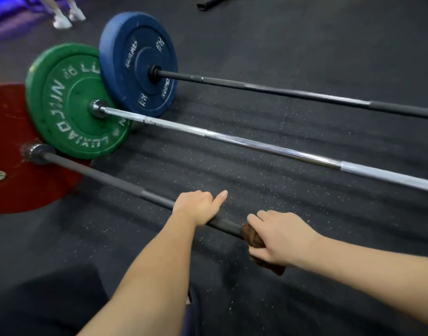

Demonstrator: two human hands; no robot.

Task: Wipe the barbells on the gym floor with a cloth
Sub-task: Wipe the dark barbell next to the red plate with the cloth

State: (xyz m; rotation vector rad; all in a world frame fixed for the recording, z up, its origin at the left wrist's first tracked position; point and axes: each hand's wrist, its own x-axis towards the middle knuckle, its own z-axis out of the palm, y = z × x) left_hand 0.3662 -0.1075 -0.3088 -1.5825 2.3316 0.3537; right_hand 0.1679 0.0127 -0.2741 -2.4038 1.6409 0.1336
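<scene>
Three barbells: blue-plate bar [293, 94] and green-plate bar [268, 147] are lying beyond the fingers; left hand [196, 207] is gripping the red-plate bar [111, 179], right hand [280, 236] is clutching one brown cloth [253, 236] around it

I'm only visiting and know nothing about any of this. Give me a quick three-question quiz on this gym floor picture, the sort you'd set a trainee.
1. What colour is the plate on the bar that is being wiped? A red, B green, C blue.
2. True or false: the left hand grips that same bar.
3. Fill in: the right hand holds a brown ______ round the bar.

Key: 1 A; 2 true; 3 cloth.
</scene>
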